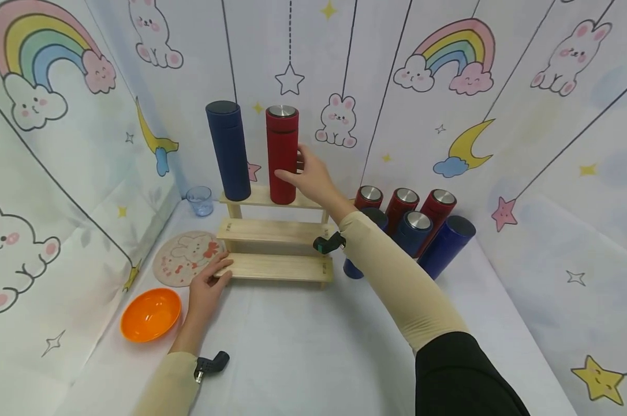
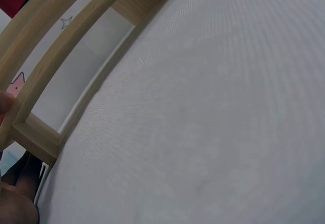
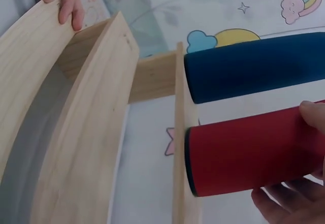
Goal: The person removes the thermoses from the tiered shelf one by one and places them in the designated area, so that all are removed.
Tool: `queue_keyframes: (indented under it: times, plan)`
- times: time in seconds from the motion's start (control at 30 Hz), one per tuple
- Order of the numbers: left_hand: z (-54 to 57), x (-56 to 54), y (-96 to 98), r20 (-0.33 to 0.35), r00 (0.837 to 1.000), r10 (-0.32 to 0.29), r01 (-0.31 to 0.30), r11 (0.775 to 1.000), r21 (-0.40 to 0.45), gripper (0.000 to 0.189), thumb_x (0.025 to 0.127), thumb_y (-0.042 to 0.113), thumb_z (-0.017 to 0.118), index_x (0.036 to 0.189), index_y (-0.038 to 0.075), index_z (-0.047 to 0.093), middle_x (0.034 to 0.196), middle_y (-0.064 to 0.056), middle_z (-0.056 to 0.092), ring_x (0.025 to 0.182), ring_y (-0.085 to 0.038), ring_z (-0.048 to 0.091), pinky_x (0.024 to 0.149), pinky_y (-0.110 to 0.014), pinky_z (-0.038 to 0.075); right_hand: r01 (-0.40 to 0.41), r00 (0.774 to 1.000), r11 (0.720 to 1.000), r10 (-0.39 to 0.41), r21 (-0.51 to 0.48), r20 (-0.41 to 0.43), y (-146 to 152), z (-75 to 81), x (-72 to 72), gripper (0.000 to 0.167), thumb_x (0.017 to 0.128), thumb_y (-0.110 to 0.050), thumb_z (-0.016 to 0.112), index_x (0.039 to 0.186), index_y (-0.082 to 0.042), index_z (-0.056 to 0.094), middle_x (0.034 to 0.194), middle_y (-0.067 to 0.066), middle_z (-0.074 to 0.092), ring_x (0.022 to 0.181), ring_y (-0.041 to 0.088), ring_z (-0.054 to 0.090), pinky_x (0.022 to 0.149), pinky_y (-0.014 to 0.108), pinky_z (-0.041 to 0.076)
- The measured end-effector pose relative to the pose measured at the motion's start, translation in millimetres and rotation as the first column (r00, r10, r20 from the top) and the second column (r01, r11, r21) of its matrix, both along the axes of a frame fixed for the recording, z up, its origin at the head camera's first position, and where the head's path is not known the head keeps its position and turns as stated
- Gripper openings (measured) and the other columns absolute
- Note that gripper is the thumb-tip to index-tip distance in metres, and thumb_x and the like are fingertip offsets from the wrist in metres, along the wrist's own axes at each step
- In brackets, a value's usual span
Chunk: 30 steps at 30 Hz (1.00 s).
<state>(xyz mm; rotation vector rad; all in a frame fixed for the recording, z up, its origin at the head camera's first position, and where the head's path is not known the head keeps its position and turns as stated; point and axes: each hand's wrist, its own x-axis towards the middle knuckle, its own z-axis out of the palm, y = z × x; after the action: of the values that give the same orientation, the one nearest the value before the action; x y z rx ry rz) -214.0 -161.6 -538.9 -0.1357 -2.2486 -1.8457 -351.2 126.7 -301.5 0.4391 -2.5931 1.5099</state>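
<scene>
My right hand [image 1: 313, 176] grips a red thermos flask [image 1: 282, 156] with a steel lid, thumb on its near side. The flask stands upright at the top step of a three-step wooden rack [image 1: 277, 267]; in the right wrist view its dark base is right at the board. Beside it on that step stands a dark blue flask [image 1: 226, 153], with a gap between the two. My left hand [image 1: 208, 283] holds the left end of the lowest step, fingers over the board's edge. In the left wrist view only part of that hand shows, at the left edge.
Several red and blue flasks, such as a blue one [image 1: 447, 245], stand grouped right of the rack, partly behind my right forearm. To the left are an orange bowl [image 1: 150, 315], a round bunny-print mat [image 1: 180, 263] and a clear bluish glass [image 1: 200, 201]. Printed cloth surrounds the table.
</scene>
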Motion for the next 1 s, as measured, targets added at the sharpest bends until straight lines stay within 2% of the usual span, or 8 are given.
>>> queue_keyframes:
  times: [0.27, 0.53, 0.73, 1.0]
  plan:
    - [-1.1, 2.1, -0.1, -0.003, 1.000, -0.001, 0.001, 0.999, 0.033, 0.030, 0.103, 0.003, 0.075, 0.133, 0.001, 0.076, 0.157, -0.007, 0.060, 0.151, -0.026, 0.047, 0.098, -0.008, 0.045, 0.017, 0.998, 1.000, -0.017, -0.005, -0.058, -3, -3.7, 2.5, 0.069, 0.097, -0.036, 0.084, 0.154, -0.013, 0.051, 0.135, 0.006, 0.068, 0.120, 0.021, 0.066, 0.100, 0.037, 0.056]
    - [2.0, 1.4, -1.6, -0.010, 1.000, -0.008, 0.008, 1.000, 0.007, 0.029, 0.105, 0.006, 0.073, 0.134, 0.003, 0.076, 0.158, -0.008, 0.059, 0.152, -0.026, 0.046, 0.092, -0.009, 0.048, 0.045, 0.993, 0.998, -0.049, -0.035, -0.108, 0, -7.8, 16.9, 0.067, 0.095, -0.033, 0.086, 0.151, -0.015, 0.053, 0.134, 0.002, 0.069, 0.117, 0.018, 0.068, 0.099, 0.038, 0.057]
    - [2.5, -0.3, -3.2, -0.006, 1.000, -0.003, 0.003, 1.000, 0.003, 0.029, 0.105, 0.006, 0.073, 0.134, 0.003, 0.076, 0.158, -0.008, 0.058, 0.152, -0.026, 0.045, 0.093, -0.009, 0.047, 0.032, 0.987, 0.999, -0.037, -0.032, -0.159, 7, -2.7, 34.1, 0.066, 0.095, -0.033, 0.086, 0.150, -0.015, 0.053, 0.134, 0.002, 0.070, 0.117, 0.017, 0.068, 0.098, 0.037, 0.059]
    - [2.9, 1.0, 0.4, 0.026, 1.000, 0.006, -0.006, 1.000, 0.005, 0.029, 0.105, 0.004, 0.072, 0.134, 0.001, 0.075, 0.159, -0.007, 0.057, 0.153, -0.026, 0.044, 0.095, -0.006, 0.044, 0.006, 0.977, 0.998, -0.021, -0.068, -0.214, 26, 9.9, 66.6, 0.066, 0.092, -0.033, 0.089, 0.147, -0.013, 0.058, 0.127, 0.001, 0.073, 0.112, 0.016, 0.071, 0.095, 0.035, 0.060]
